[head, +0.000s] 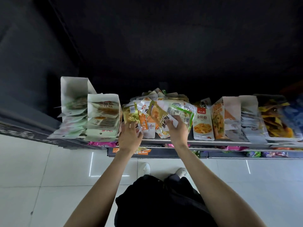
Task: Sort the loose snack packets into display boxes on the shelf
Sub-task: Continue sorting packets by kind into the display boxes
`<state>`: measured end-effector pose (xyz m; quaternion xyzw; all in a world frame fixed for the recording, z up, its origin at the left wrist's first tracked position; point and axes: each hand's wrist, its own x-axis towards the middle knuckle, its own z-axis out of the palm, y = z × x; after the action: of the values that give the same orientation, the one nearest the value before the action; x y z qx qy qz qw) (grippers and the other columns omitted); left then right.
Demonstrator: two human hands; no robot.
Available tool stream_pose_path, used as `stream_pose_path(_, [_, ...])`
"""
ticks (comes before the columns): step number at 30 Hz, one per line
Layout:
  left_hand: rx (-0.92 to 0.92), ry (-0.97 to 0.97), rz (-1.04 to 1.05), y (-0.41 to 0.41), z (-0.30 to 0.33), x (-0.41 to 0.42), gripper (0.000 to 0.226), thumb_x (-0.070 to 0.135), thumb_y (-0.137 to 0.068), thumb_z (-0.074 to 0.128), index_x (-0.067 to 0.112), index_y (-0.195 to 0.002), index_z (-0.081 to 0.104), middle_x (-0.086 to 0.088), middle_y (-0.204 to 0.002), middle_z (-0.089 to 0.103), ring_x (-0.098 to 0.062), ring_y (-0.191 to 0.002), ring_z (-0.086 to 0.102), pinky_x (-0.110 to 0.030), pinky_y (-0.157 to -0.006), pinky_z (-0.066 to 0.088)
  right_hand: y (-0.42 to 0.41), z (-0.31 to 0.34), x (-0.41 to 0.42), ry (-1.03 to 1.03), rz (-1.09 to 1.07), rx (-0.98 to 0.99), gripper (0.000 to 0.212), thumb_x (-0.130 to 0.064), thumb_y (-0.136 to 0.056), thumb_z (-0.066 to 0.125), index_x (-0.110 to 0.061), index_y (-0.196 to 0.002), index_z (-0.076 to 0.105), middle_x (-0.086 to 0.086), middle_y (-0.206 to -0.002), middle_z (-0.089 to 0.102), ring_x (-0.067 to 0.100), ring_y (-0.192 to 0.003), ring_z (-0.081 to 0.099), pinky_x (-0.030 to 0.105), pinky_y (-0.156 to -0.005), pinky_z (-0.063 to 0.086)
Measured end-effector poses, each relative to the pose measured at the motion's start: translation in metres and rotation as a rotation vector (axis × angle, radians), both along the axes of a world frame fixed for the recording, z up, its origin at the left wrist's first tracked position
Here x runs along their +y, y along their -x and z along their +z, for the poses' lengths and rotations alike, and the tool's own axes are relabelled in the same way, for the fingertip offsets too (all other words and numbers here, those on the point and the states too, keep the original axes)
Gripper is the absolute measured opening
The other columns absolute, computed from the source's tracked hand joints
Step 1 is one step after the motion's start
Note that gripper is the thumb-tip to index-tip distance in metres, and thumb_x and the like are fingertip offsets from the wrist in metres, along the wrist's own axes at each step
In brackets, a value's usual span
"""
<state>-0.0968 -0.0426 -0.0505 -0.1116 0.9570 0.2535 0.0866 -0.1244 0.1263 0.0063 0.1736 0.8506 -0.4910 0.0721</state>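
Cardboard display boxes (102, 117) stand at the shelf's (213, 142) left end, packed with flat packets. Your left hand (129, 136) pinches a crinkled gold foil packet (130, 113); your right hand (177, 130) grips a fan of glossy green-and-white packets (178, 112) over the loose pile (157, 99).

Loose packets (157, 102) heaped mid-shelf (213, 142), between display boxes (103, 115) left and right.

White shoes (144, 167) on pale tiled floor (41, 177).
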Motion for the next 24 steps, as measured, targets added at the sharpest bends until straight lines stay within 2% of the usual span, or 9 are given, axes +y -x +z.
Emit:
stream_pose_path(3, [0.349, -0.137, 0.018, -0.001, 0.026, 0.007, 0.044, 0.026, -0.085, 0.067, 0.009, -0.123, 0.052, -0.007, -0.120, 0.054, -0.021, -0.115, 0.048, -0.036, -0.097, 0.046, -0.003, 0.024, 0.029, -0.109, 0.086, 0.150, 0.018, -0.027, -0.090, 0.063, -0.009, -0.094, 0.062, -0.004, -0.049, 0.047, 0.007, -0.038, 0.037, 0.018, -0.040, 0.025])
stream_pose_path(5, [0.464, -0.210, -0.082, 0.004, 0.052, 0.018, 0.049, 0.025, -0.083, 0.070, 0.010, -0.126, 0.051, -0.005, -0.122, 0.052, -0.018, -0.118, 0.043, -0.030, -0.100, 0.038, -0.007, 0.041, 0.048, -0.171, 0.165, 0.226, 0.018, -0.025, -0.088, 0.066, -0.008, -0.084, 0.062, -0.010, -0.049, 0.046, 0.004, -0.043, 0.044, 0.015, -0.041, 0.028])
stream_pose_path(8, [0.362, -0.177, -0.437, 0.023, 0.087, 0.042, 0.049, 0.037, -0.087, 0.064, 0.018, -0.130, 0.051, 0.002, -0.129, 0.052, -0.015, -0.122, 0.039, -0.031, -0.108, 0.027, -0.015, 0.059, 0.075, -0.294, 0.259, 0.328, 0.020, -0.023, -0.086, 0.069, -0.005, -0.092, 0.069, -0.019, -0.048, 0.041, 0.004, -0.042, 0.046, 0.012, -0.043, 0.033])
stream_pose_path(11, [0.262, -0.159, -0.667, 0.042, 0.105, 0.071, 0.032, 0.036, -0.089, 0.062, 0.023, -0.118, 0.062, 0.007, -0.113, 0.064, -0.014, -0.104, 0.057, -0.030, -0.099, 0.034, -0.024, 0.072, 0.107, -0.311, 0.318, 0.348, 0.023, -0.021, -0.083, 0.072, -0.008, -0.101, 0.070, -0.004, -0.064, 0.063, 0.014, -0.055, 0.059, 0.017, -0.050, 0.045])
stream_pose_path(13, [0.308, -0.161, -0.764, 0.053, 0.110, 0.094, 0.022, 0.035, -0.087, 0.064, 0.025, -0.107, 0.068, 0.010, -0.101, 0.068, -0.013, -0.091, 0.061, -0.027, -0.089, 0.038, -0.032, 0.074, 0.133, -0.390, 0.356, 0.399, 0.025, -0.019, -0.081, 0.072, -0.013, -0.105, 0.070, 0.005, -0.081, 0.071, 0.023, -0.066, 0.067, 0.032, -0.057, 0.055])
stream_pose_path(16, [0.438, -0.191, -0.870, 0.070, 0.111, 0.138, 0.013, 0.034, -0.083, 0.069, 0.029, -0.095, 0.071, 0.012, -0.089, 0.069, -0.011, -0.078, 0.063, -0.030, -0.079, 0.047, -0.044, 0.078, 0.174, -0.532, 0.255, 0.555, 0.018, -0.021, -0.082, 0.066, -0.017, -0.098, 0.073, 0.000, -0.076, 0.073, 0.014, -0.054, 0.064, 0.028, -0.046, 0.053])
stream_pose_path(18, [0.596, -0.210, -0.862, 0.077, 0.110, 0.176, 0.014, 0.031, -0.083, 0.071, 0.028, -0.096, 0.072, 0.011, -0.090, 0.069, -0.009, -0.079, 0.063, -0.029, -0.076, 0.048, -0.051, 0.081, 0.202, -0.557, 0.123, 0.648, 0.015, -0.017, -0.081, 0.067, -0.017, -0.094, 0.075, -0.003, -0.074, 0.072, 0.003, -0.048, 0.055, 0.016, -0.046, 0.047])
stream_pose_path(20, [0.676, -0.235, -0.748, 0.082, 0.107, 0.214, 0.024, 0.030, -0.086, 0.067, 0.024, -0.109, 0.067, 0.008, -0.105, 0.067, -0.010, -0.095, 0.060, -0.027, -0.083, 0.044, -0.054, 0.084, 0.234, -0.531, -0.011, 0.711, 0.015, -0.010, -0.081, 0.069, -0.014, -0.094, 0.076, -0.003, -0.082, 0.073, -0.002, -0.055, 0.055, 0.009, -0.052, 0.045])
stream_pose_path(24, [0.413, -0.313, -0.369, 0.099, 0.081, 0.265, 0.049, 0.037, -0.087, 0.064, 0.023, -0.132, 0.049, 0.001, -0.123, 0.057, -0.014, -0.110, 0.054, -0.024, -0.088, 0.042, -0.035, 0.084, 0.303, -0.549, -0.166, 0.717, 0.013, -0.011, -0.086, 0.068, -0.010, -0.097, 0.075, 0.001, -0.098, 0.071, 0.018, -0.072, 0.066, 0.033, -0.057, 0.054])
